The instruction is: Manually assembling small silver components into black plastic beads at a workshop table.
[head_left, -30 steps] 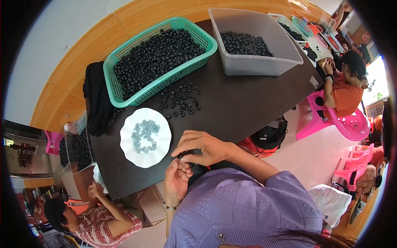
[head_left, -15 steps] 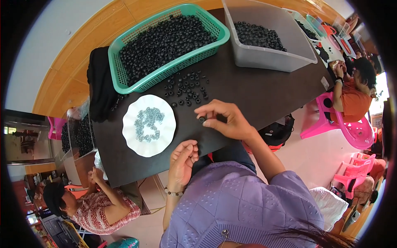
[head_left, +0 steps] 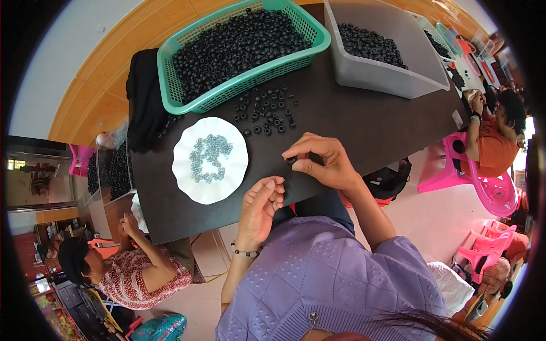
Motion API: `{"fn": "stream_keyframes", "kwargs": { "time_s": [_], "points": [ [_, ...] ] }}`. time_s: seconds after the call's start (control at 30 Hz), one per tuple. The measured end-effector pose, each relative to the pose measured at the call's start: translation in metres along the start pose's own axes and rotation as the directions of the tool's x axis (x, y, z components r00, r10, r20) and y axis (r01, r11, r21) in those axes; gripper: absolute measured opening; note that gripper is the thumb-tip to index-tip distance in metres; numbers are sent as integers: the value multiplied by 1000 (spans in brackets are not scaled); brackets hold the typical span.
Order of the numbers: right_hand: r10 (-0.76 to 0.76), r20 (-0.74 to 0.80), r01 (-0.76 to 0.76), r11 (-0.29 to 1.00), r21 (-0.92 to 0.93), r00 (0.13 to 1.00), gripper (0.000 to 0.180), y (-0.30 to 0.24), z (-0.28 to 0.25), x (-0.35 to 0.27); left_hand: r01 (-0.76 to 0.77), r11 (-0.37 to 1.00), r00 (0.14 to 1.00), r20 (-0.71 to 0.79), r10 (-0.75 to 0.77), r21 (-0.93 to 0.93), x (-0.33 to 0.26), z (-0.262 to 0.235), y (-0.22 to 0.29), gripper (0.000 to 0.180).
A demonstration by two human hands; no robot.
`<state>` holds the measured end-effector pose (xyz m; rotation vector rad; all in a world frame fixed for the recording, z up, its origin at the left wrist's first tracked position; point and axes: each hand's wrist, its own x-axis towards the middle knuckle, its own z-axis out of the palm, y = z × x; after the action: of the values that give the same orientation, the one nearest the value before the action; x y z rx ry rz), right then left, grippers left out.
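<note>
My right hand (head_left: pixel 330 165) is over the near side of the dark table. Its thumb and fingertips pinch a small round black part (head_left: pixel 291 161). My left hand (head_left: pixel 260 210) is a little nearer, palm turned inward, with the thumb pressed to curled fingers; anything in them is too small or hidden to make out. Left of my hands lies a white scalloped plate (head_left: pixel 187 184) with many small clear pieces (head_left: pixel 210 156) spread in its middle. Several loose black ring-like parts (head_left: pixel 266 113) are scattered on the table just beyond my hands.
A green basket (head_left: pixel 261 67) full of black parts stands at the back, beside a translucent bin (head_left: pixel 392 82) holding more. Black cloth (head_left: pixel 142 102) lies at the left edge. One person (head_left: pixel 136 273) sits at lower left, another (head_left: pixel 495 131) at far right by a pink chair (head_left: pixel 441 170).
The whole view has shifted slightly, so the table things appear further right and higher. My right hand still pinches the black part, which has turned a little; my left hand keeps its curled pose.
</note>
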<state>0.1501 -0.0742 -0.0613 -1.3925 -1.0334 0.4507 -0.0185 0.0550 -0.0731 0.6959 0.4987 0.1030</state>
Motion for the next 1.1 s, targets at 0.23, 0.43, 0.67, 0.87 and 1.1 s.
{"fn": "stream_keyframes", "kwargs": {
  "time_s": [0.23, 0.43, 0.67, 0.87, 1.1],
  "points": [
    [172, -15, -140, 848, 512, 985, 20, 2, 2, -11, -16, 1000, 1000, -4, 16, -1, 4, 6, -1, 23],
    [185, -12, -148, 820, 552, 983, 16, 6, 6, -16, -16, 1000, 1000, 16, 16, 9, 6, 11, -2, 24],
    [101, -59, -66, 901, 430, 993, 18, 3, 9, -15, 4, 999, 998, 61, -2, -33, 10, 15, -9, 28],
    [-52, -87, 73, 962, 263, 995, 18, 11, 10, -17, -10, 996, 992, 126, 21, -83, 8, 21, -11, 30],
    [45, -88, -14, 943, 332, 995, 17, 9, 18, -24, -7, 995, 993, 119, 19, -101, 11, 22, -15, 27]
  ]
}}
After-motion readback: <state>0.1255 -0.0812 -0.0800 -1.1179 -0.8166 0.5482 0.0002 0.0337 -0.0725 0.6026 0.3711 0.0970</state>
